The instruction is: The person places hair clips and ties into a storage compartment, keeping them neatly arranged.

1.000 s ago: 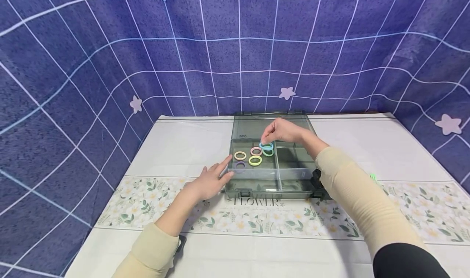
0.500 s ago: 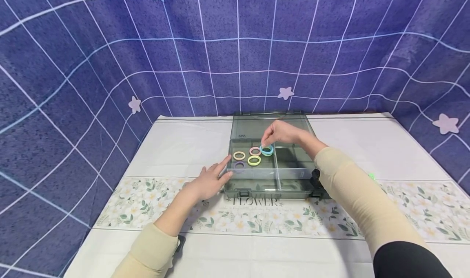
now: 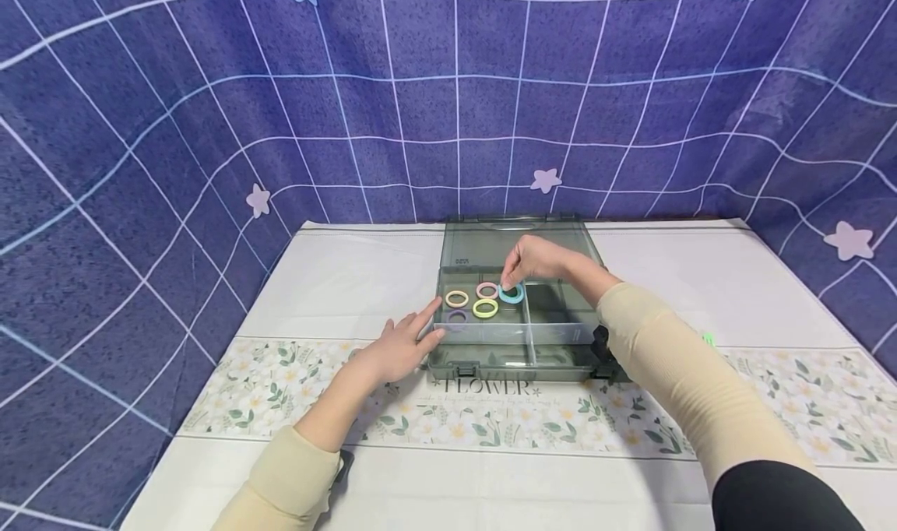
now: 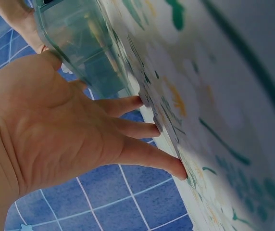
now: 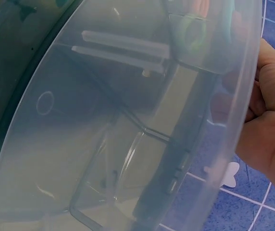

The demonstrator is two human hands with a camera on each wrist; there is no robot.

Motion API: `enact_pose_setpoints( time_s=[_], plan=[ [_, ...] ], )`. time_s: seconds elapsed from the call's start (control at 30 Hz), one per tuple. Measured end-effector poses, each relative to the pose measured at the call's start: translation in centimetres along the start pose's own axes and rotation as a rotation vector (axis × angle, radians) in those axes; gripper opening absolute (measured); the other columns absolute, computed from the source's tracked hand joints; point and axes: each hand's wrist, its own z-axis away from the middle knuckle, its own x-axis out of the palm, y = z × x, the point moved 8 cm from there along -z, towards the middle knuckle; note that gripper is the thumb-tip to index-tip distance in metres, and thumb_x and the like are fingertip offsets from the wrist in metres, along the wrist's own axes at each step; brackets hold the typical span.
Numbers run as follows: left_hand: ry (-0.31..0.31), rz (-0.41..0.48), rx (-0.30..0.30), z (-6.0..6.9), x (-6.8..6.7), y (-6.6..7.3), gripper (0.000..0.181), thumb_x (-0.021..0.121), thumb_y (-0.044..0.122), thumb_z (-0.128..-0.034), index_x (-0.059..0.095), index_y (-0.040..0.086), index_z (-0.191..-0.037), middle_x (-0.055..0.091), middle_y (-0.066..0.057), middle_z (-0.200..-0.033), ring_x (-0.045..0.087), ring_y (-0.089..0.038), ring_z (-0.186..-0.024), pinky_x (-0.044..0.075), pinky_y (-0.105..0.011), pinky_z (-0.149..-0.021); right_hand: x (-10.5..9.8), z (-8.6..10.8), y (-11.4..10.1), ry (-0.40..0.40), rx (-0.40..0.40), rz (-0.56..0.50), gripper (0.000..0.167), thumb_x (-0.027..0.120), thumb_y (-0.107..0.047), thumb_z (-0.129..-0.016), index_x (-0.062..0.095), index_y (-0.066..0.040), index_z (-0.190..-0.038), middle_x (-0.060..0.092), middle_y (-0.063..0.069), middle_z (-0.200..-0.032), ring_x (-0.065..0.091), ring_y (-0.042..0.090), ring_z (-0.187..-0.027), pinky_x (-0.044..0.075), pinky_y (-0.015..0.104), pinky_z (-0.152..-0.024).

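In the head view a translucent grey-green divided box (image 3: pixel 483 373) lies with its lid folded back. My right hand (image 3: pixel 536 257) reaches into its back left compartment and pinches the rim of a blue ring (image 3: pixel 511 300), which looks like a hair tie. Nearby lie a pink ring (image 3: pixel 487 290), a yellow ring (image 3: pixel 485 308), a cream ring (image 3: pixel 457 299) and a purple ring (image 3: pixel 457 317). At the box's left side my left hand (image 3: pixel 399 350) spreads its fingers, with fingertips at the wall. The left wrist view shows lower fingers (image 4: pixel 149 156) against the tablecloth.
A frosted divider (image 3: pixel 561 332) crosses the box, and the open lid (image 3: pixel 511 239) lies behind. Something small and bright green (image 3: pixel 708 339) is on the table to the right, partly behind the sleeve. A blue gridded curtain (image 3: pixel 420 103) hangs at the back.
My right hand has lowered the blue ring toward the compartment floor. The green ring seen earlier beneath it is now covered. My left hand has stayed in place.
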Motion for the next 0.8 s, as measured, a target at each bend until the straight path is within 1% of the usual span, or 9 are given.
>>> enact_pose_setpoints(
  time_s=[0.17,0.27,0.4,0.5,0.67,0.8],
  plan=[
    [0.007,-0.005,0.011,0.08,-0.1,0.15,0.065,0.03,0.049,-0.1097,0.005,0.025,-0.165,0.025,-0.018,-0.164,0.017,-0.041,-0.152,-0.002,-0.063,-0.12,0.13,0.04,-0.03,-0.012,-0.004,0.015,0.006,0.086,-0.005,-0.08,0.081,-0.002,-0.082,0.077,0.005,-0.081,0.066,0.01,-0.079,0.052,0.027,-0.083],
    [0.001,-0.004,0.006,0.09,-0.12,0.23,0.065,0.03,0.049,-0.1098,0.005,0.025,-0.165,0.025,-0.017,-0.164,0.017,-0.039,-0.152,-0.002,-0.062,-0.12,0.3,0.03,0.06,-0.029,0.0,0.026,0.009,0.087,-0.006,-0.079,0.081,-0.001,-0.084,0.077,0.005,-0.082,0.066,0.009,-0.078,0.052,0.027,-0.083],
    [-0.004,-0.002,-0.006,0.14,-0.12,0.32,0.065,0.03,0.05,-0.1095,0.005,0.028,-0.165,0.024,-0.017,-0.165,0.017,-0.039,-0.152,-0.002,-0.061,-0.12,0.39,0.05,0.06,-0.038,0.004,0.044,0.011,0.088,-0.007,-0.078,0.081,-0.001,-0.084,0.077,0.005,-0.082,0.066,0.009,-0.079,0.053,0.029,-0.084],
    [0.001,-0.006,-0.004,0.12,-0.14,0.35,0.065,0.03,0.05,-0.1094,0.005,0.027,-0.165,0.025,-0.018,-0.164,0.017,-0.039,-0.152,-0.002,-0.062,-0.12,0.39,0.1,0.02,-0.04,0.002,0.054,0.011,0.088,-0.009,-0.078,0.081,-0.002,-0.084,0.077,0.004,-0.082,0.067,0.009,-0.079,0.053,0.029,-0.085],
    [0.009,-0.001,-0.006,0.19,-0.23,0.3,0.065,0.031,0.049,-0.1095,0.006,0.026,-0.165,0.025,-0.02,-0.164,0.017,-0.042,-0.151,-0.001,-0.063,-0.12,0.49,0.06,0.04,-0.048,-0.004,0.056,0.01,0.088,-0.009,-0.078,0.082,-0.003,-0.083,0.077,0.003,-0.082,0.068,0.009,-0.079,0.053,0.03,-0.086],
    [0.005,0.004,-0.016,0.32,-0.19,0.29,0.065,0.031,0.05,-0.1092,0.006,0.028,-0.165,0.024,-0.019,-0.164,0.016,-0.041,-0.152,-0.001,-0.062,-0.12,0.5,0.07,0.0,-0.053,-0.004,0.064,0.009,0.087,-0.008,-0.079,0.082,-0.003,-0.084,0.077,0.003,-0.082,0.068,0.009,-0.08,0.054,0.03,-0.087]
  ],
)
